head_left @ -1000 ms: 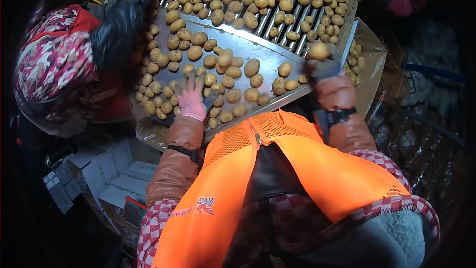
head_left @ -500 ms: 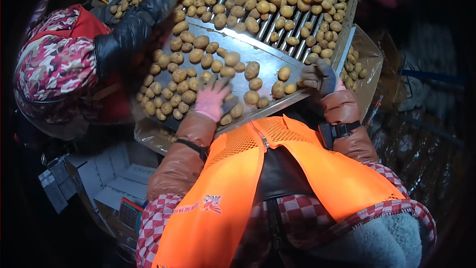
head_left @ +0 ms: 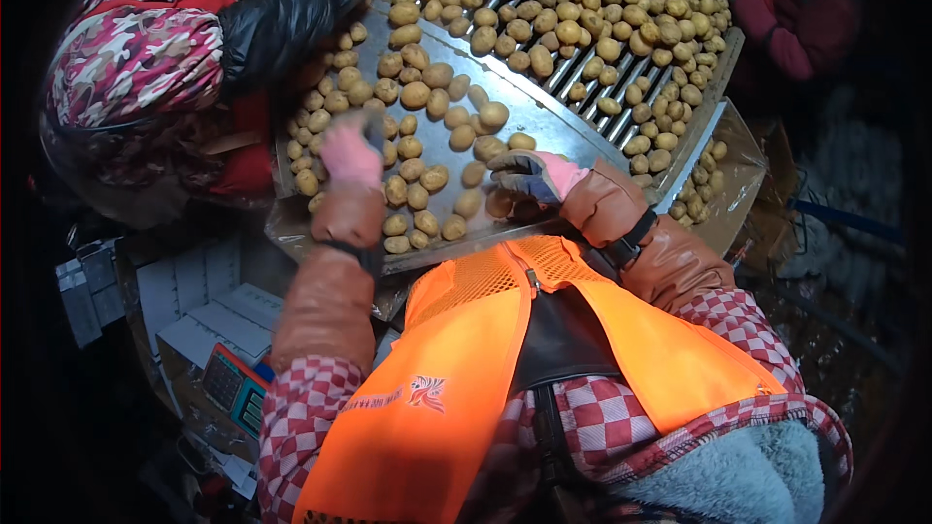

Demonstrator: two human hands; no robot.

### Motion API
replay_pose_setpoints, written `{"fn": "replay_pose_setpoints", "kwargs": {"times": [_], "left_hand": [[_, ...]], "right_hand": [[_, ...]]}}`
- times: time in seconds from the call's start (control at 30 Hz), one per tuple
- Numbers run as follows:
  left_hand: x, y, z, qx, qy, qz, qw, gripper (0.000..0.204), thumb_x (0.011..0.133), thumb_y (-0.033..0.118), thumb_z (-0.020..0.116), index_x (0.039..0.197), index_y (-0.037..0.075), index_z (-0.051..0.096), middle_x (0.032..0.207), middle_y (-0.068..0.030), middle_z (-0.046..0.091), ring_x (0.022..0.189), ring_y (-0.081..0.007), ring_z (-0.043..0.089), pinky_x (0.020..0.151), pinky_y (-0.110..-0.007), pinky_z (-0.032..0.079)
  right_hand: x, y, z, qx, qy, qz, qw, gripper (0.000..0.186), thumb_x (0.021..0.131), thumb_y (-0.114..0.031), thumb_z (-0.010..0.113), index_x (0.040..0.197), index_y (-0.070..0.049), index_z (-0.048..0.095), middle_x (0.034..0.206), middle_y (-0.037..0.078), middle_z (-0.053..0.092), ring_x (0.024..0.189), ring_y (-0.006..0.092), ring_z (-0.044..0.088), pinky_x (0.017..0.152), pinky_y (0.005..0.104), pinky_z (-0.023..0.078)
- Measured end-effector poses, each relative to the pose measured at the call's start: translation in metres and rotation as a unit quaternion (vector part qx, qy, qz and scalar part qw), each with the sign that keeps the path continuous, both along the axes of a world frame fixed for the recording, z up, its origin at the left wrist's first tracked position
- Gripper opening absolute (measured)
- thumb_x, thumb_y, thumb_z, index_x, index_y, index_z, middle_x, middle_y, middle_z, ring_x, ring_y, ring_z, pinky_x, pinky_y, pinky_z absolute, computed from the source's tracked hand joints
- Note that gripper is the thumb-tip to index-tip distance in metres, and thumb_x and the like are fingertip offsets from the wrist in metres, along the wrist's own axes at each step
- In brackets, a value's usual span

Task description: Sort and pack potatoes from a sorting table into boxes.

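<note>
Many potatoes (head_left: 434,178) lie spread over a flat metal sorting tray (head_left: 544,121) in front of me. My left hand (head_left: 351,153), in a pink and grey glove, is over the potatoes at the tray's left side; motion smears its fingers. Low over the near edge, my right hand (head_left: 536,179) reaches leftward with its fingers extended and slightly bent. It rests against a few potatoes, and one shadowed potato (head_left: 499,202) is partly under it.
Beyond the tray, a roller conveyor (head_left: 621,126) carries a heap of potatoes. A co-worker in a camouflage-patterned top (head_left: 146,49) leans in at left; another person's sleeve (head_left: 777,39) is at upper right. Potatoes fill a plastic-lined box (head_left: 733,184) at right. A scale (head_left: 233,388) stands lower left.
My right hand has swept left along the tray's near edge, and potatoes there have shifted left. My left hand has moved left. The view has shifted slightly.
</note>
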State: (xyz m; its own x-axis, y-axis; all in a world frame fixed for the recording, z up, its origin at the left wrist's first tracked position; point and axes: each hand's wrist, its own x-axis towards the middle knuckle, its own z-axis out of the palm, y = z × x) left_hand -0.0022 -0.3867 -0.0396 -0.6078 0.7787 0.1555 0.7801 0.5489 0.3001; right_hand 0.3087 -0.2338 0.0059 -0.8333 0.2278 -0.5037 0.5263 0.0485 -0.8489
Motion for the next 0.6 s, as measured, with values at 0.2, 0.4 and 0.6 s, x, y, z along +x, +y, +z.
{"fn": "replay_pose_setpoints", "kwargs": {"times": [0.2, 0.4, 0.6], "left_hand": [[-0.034, 0.093, -0.011, -0.117, -0.063, 0.172, 0.976, 0.063, 0.088, 0.063, 0.055, 0.139, 0.026, 0.052, 0.153, -0.0139, 0.037, 0.143, -0.0444, 0.024, 0.111, -0.059, 0.032], [0.071, 0.061, -0.004, -0.083, -0.054, -0.097, 0.990, 0.065, 0.085, 0.049, 0.065, 0.145, 0.033, 0.044, 0.157, -0.0100, 0.031, 0.146, -0.0436, 0.020, 0.117, -0.059, 0.022], [0.092, -0.035, -0.011, -0.198, -0.022, -0.165, 0.966, 0.056, 0.083, 0.040, 0.066, 0.137, 0.033, 0.053, 0.156, -0.0087, 0.032, 0.144, -0.0306, 0.029, 0.111, -0.063, 0.024]], "right_hand": [[0.037, 0.008, 0.007, -0.170, 0.014, -0.251, 0.953, 0.043, 0.090, -0.017, 0.065, 0.130, -0.003, 0.056, 0.105, 0.013, 0.068, 0.091, 0.0212, 0.066, 0.074, 0.0325, 0.055], [0.045, 0.017, 0.000, -0.144, 0.003, -0.274, 0.951, 0.040, 0.091, -0.014, 0.067, 0.128, -0.002, 0.057, 0.107, 0.010, 0.067, 0.094, 0.0195, 0.064, 0.081, 0.0330, 0.053], [0.046, 0.051, -0.024, 0.140, 0.047, -0.165, 0.975, 0.029, 0.095, -0.018, 0.063, 0.120, -0.005, 0.066, 0.107, 0.006, 0.069, 0.091, 0.0113, 0.063, 0.080, 0.0256, 0.050]]}}
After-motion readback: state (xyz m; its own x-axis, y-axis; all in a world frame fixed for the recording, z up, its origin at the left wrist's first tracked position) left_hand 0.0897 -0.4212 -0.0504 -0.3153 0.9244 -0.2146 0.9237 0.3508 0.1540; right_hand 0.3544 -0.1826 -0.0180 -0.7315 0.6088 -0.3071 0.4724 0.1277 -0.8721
